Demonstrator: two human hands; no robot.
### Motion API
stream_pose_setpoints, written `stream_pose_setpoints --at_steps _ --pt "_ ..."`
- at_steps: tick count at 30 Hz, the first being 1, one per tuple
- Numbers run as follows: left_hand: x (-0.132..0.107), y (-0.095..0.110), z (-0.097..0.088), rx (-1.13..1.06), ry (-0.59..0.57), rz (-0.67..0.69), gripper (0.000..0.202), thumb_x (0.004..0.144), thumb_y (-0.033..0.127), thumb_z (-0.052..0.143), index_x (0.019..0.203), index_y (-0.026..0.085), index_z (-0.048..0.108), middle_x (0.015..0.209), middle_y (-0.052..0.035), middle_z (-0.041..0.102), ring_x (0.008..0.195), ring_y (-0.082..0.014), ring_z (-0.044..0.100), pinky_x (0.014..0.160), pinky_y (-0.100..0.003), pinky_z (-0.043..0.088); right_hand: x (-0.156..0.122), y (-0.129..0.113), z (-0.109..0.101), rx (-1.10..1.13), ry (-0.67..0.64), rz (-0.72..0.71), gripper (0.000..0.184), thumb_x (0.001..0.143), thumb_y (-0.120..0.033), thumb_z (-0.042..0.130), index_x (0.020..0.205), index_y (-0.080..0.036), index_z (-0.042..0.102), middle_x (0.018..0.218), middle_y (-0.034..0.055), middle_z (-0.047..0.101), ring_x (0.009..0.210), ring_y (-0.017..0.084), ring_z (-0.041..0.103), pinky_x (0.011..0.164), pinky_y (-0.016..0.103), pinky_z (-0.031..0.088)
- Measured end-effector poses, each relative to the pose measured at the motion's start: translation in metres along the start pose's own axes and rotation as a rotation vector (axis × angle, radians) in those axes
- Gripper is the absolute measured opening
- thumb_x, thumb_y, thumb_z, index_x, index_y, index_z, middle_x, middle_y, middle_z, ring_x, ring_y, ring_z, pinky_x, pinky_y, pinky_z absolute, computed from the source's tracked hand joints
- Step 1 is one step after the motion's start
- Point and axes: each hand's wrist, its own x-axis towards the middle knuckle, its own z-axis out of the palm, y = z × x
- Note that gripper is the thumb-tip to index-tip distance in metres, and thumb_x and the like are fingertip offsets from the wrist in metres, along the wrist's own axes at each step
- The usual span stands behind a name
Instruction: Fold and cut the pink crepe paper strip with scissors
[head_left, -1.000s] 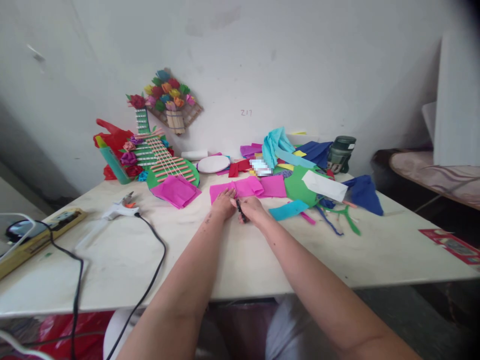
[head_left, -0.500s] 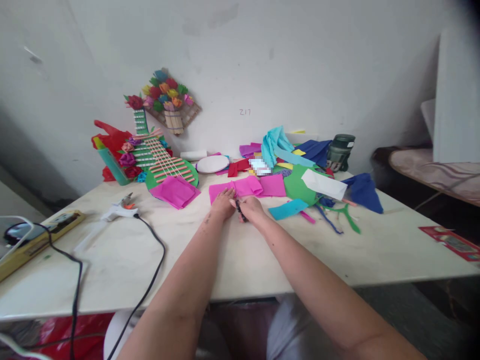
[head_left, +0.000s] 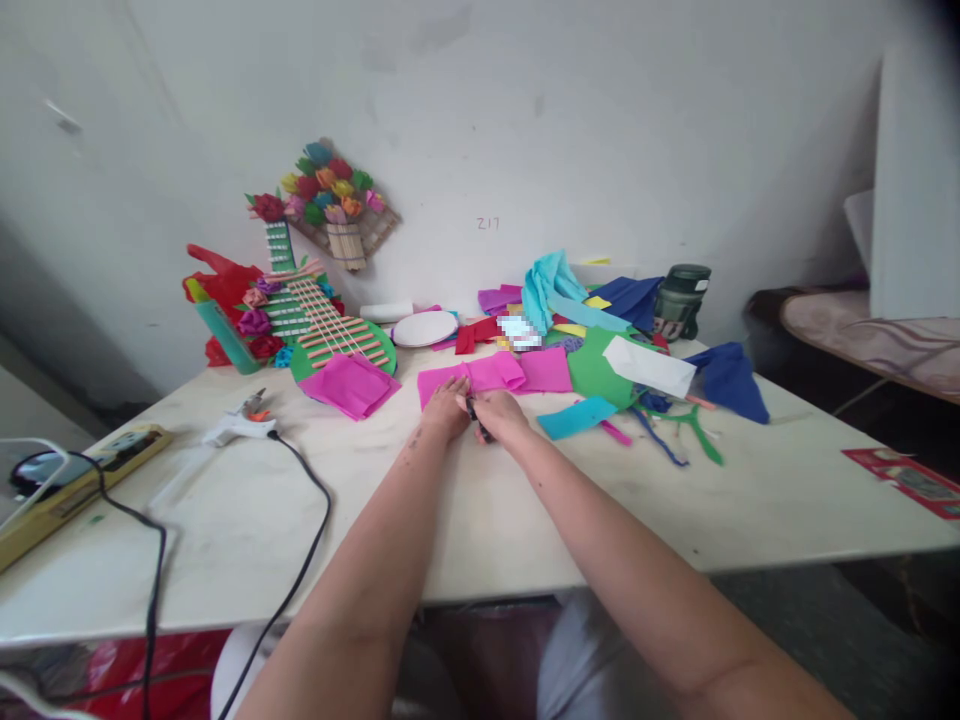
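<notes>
A strip of pink crepe paper [head_left: 495, 371] lies folded on the table in front of me. My left hand [head_left: 447, 407] grips its near left part, fingers over the paper and thumb towards the scissors. Close beside it, my right hand [head_left: 501, 416] is closed around black-handled scissors [head_left: 481, 424]. The blades point away from me at the paper's near edge and are mostly hidden by my fingers. Another folded piece of pink crepe paper [head_left: 351, 385] rests to the left, on the base of a green guitar-shaped craft [head_left: 379, 345].
A white glue gun [head_left: 244, 425] with a black cord and a yellow power strip [head_left: 82, 490] occupy the left side. Coloured paper scraps, a blue strip [head_left: 577, 417], a white piece [head_left: 649, 366] and a dark green bottle [head_left: 681, 303] are at the right. A white disc [head_left: 425, 328] lies behind.
The scissors in my right hand have shifted very slightly, their handles tilting a little. Both hands stay at the pink paper; the view has moved slightly.
</notes>
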Motion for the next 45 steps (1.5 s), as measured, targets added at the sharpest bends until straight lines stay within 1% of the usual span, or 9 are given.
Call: stream_pose_setpoints --at_steps 6,9,15,19,23,29,32,37,45 --pt "-0.001 0.001 -0.003 0.008 -0.01 0.007 0.059 0.082 0.024 0.038 0.139 0.01 0.034 0.147 -0.0094 0.03 0.137 -0.0206 0.022 0.111 -0.034 0.021 -0.006 -0.005 -0.003 -0.131 0.026 -0.002 0.045 0.075 -0.059 0.052 0.053 -0.02 0.056 0.038 0.0034 0.055 0.036 0.014 0.052 0.039 0.025 0.037" --pt "-0.001 0.001 -0.003 -0.004 -0.013 0.007 0.06 0.082 0.024 0.039 0.139 0.008 0.034 0.147 -0.0099 0.029 0.137 -0.0209 0.021 0.111 -0.033 0.02 -0.008 -0.006 -0.003 -0.172 0.031 0.0 0.047 0.076 -0.06 0.05 0.054 -0.019 0.057 0.039 0.0032 0.055 0.038 0.014 0.053 0.042 0.025 0.038" --pt "0.001 0.0 -0.001 -0.018 -0.001 0.021 0.06 0.081 0.023 0.042 0.138 0.007 0.036 0.146 -0.0116 0.03 0.136 -0.0235 0.024 0.111 -0.037 0.023 -0.011 -0.009 -0.004 -0.237 0.053 0.025 0.051 0.077 -0.061 0.045 0.06 -0.016 0.062 0.046 0.0043 0.059 0.043 0.014 0.056 0.048 0.025 0.041" --pt "0.002 -0.002 0.002 -0.017 0.033 0.024 0.059 0.08 0.023 0.042 0.137 0.009 0.038 0.144 -0.0113 0.034 0.135 -0.0232 0.026 0.11 -0.037 0.024 -0.015 -0.013 -0.004 -0.263 0.066 0.04 0.05 0.078 -0.06 0.045 0.064 -0.015 0.063 0.047 0.0037 0.06 0.042 0.013 0.056 0.048 0.024 0.04" --pt "0.003 -0.003 0.004 0.003 0.022 0.029 0.059 0.08 0.023 0.041 0.137 0.008 0.037 0.145 -0.0111 0.032 0.135 -0.0224 0.026 0.11 -0.037 0.024 -0.017 -0.014 -0.004 -0.296 0.077 0.006 0.048 0.08 -0.057 0.044 0.063 -0.016 0.063 0.048 0.0039 0.061 0.044 0.013 0.056 0.048 0.023 0.038" --pt "0.005 -0.005 0.006 0.008 0.026 0.041 0.061 0.079 0.023 0.043 0.138 0.009 0.036 0.145 -0.0113 0.032 0.135 -0.0222 0.026 0.11 -0.038 0.024 -0.014 -0.011 -0.003 -0.273 0.046 0.002 0.049 0.079 -0.057 0.045 0.056 -0.017 0.06 0.049 0.0044 0.061 0.045 0.014 0.056 0.046 0.023 0.039" --pt "0.004 -0.004 0.005 0.01 0.009 0.025 0.061 0.08 0.024 0.043 0.138 0.007 0.035 0.146 -0.0109 0.031 0.136 -0.0221 0.023 0.111 -0.036 0.022 -0.011 -0.009 -0.002 -0.248 0.029 0.006 0.049 0.078 -0.058 0.044 0.055 -0.017 0.06 0.048 0.0041 0.06 0.044 0.014 0.056 0.047 0.024 0.041" --pt "0.002 -0.002 0.003 0.0 -0.008 -0.002 0.06 0.082 0.027 0.042 0.139 0.008 0.034 0.146 -0.01 0.03 0.137 -0.022 0.022 0.111 -0.034 0.021 -0.001 -0.005 0.0 -0.229 0.03 0.018 0.045 0.076 -0.056 0.048 0.06 -0.017 0.062 0.048 0.0043 0.061 0.044 0.015 0.057 0.047 0.024 0.043" --pt "0.003 -0.003 0.005 -0.017 0.024 0.015 0.059 0.081 0.025 0.044 0.137 0.008 0.038 0.145 -0.0114 0.033 0.136 -0.0234 0.025 0.111 -0.036 0.022 0.008 -0.005 0.001 -0.247 0.026 0.002 0.047 0.077 -0.057 0.047 0.061 -0.016 0.064 0.048 0.0051 0.062 0.042 0.015 0.057 0.046 0.025 0.043"
